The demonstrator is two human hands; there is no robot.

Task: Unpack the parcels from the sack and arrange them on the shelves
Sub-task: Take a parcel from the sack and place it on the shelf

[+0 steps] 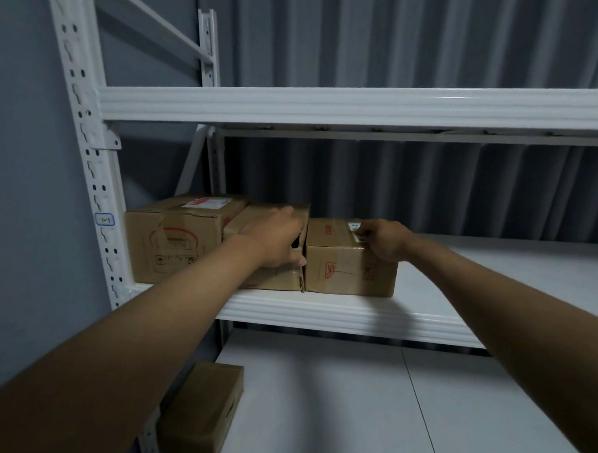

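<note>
Parcels sat in a row on the middle shelf (327, 310): left box (172, 241), centre box (279, 278), right box (346, 262), all touching. I saw my left hand (277, 237) gripping the centre box, my right hand (386, 240) gripping the right box's top edge. A flat parcel (202, 409) lay on the lower shelf (331, 411).

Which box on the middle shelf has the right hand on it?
The rightmost box of the three, shorter than its neighbours; the right hand rests on its top right edge by the white label.

Left end of the middle shelf (344, 309) is jammed with three boxes (346, 258) touching side by side; right of them it's open board, beam (354, 105) overhead.
</note>
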